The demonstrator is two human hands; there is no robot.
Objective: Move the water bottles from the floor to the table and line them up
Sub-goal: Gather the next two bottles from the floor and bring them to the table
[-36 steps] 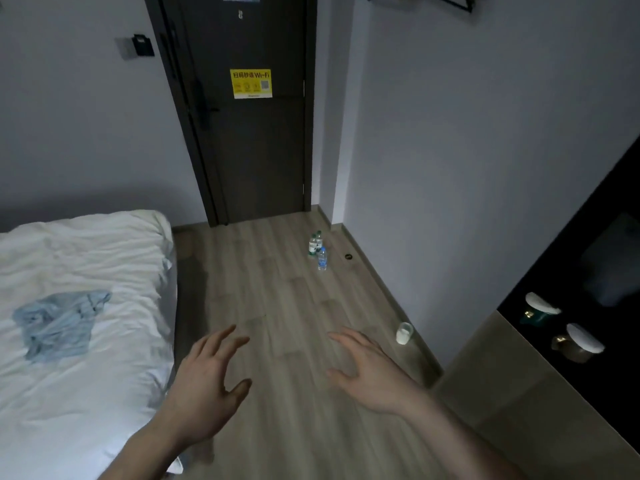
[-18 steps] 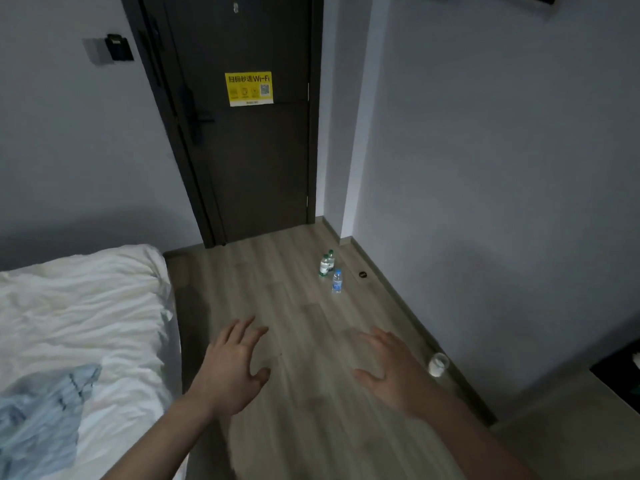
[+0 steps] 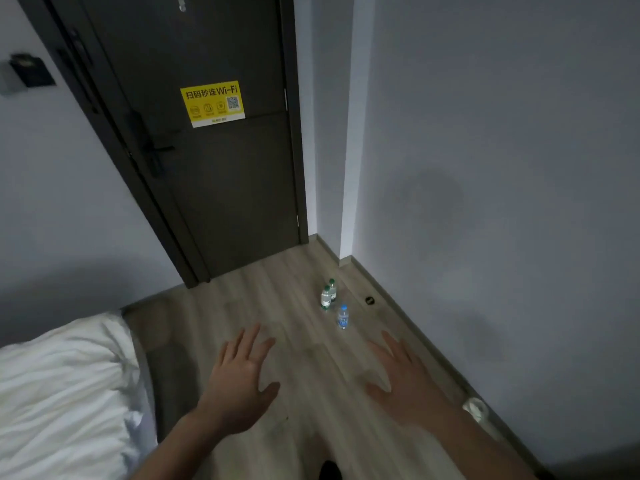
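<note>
Dim bedroom floor (image 3: 242,306): three bottles (image 3: 343,317) huddle right of the door (image 3: 214,168). Left hand (image 3: 239,379) and right hand (image 3: 408,382) both spread wide, empty. Grabbing one carelessly could topple its close neighbours.

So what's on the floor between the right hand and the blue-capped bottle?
Nothing: in the head view only bare wood floor lies between the right hand and the blue-capped bottle.
</note>
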